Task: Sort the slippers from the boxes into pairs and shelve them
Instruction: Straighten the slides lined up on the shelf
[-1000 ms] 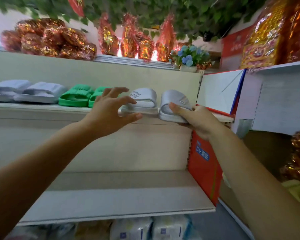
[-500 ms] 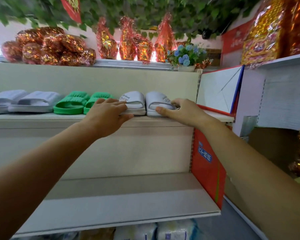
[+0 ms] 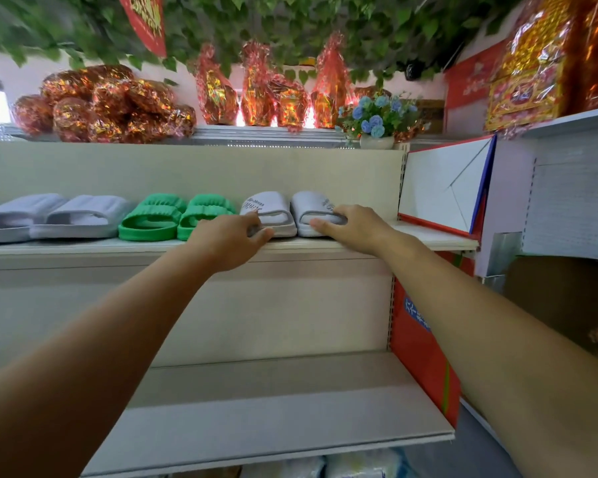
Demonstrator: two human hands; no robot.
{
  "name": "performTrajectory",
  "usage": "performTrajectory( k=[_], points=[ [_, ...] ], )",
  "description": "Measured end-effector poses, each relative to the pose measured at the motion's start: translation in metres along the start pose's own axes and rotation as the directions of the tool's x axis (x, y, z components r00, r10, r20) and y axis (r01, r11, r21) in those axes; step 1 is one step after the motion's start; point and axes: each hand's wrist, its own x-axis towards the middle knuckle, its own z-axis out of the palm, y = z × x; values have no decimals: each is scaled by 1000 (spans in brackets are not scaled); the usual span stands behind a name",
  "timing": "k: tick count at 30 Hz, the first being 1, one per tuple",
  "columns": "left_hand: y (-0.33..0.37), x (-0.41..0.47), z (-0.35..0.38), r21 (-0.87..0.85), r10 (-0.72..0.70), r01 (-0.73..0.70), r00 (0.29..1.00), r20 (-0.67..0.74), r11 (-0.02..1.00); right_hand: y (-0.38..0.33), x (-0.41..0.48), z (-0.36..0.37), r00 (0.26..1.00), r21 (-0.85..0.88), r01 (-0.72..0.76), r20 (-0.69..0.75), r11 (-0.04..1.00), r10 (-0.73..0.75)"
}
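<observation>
Two white slippers stand side by side on the upper shelf, right of a green pair and a pale grey pair. My left hand grips the heel of the left white slipper, its thumb at the sole's edge. Over on the right white slipper, my right hand has its fingers across the strap and its thumb at the heel. Both slippers sit flat on the shelf with their toes toward the back wall.
A red box and a white panel close off the shelf's right end. The lower shelf is bare. Foil-wrapped goods and a flower pot sit on top. White packages lie below.
The white slippers went from being held tilted at the shelf's front edge to lying flat and further back on the shelf. Both hands moved in with them and stay on them.
</observation>
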Motion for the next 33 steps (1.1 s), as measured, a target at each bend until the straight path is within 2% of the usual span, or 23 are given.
performTrajectory(
  k=[4, 10, 13, 16, 18, 25, 33],
  points=[
    [1, -6, 3, -43, -2, 0, 1000, -29, 999, 0, -8, 2, 999, -39, 31, -23, 999, -32],
    [-15, -38, 9, -191, 81, -131, 965, -248, 973, -9, -44, 15, 977, -189, 81, -179, 979, -116],
    [-26, -63, 2, -150, 150, -204, 938, -312, 967, -20, -75, 20, 956, -229, 164, -204, 960, -212],
    [-42, -105, -8, -40, 239, -273, 895, -377, 961, -38, -113, 34, 925, -255, 241, -233, 936, -301],
    [-59, -140, -10, 26, 296, -308, 883, -364, 951, -57, -136, 50, 917, -210, 279, -230, 937, -325],
    [-154, -284, -24, 40, 149, -144, 971, -185, 989, -160, -205, 151, 921, -58, 387, -34, 920, -389],
    [-306, -478, -56, 50, -88, 94, 989, -119, 994, -309, -295, 302, 869, 167, 436, 179, 885, -462]
  ],
)
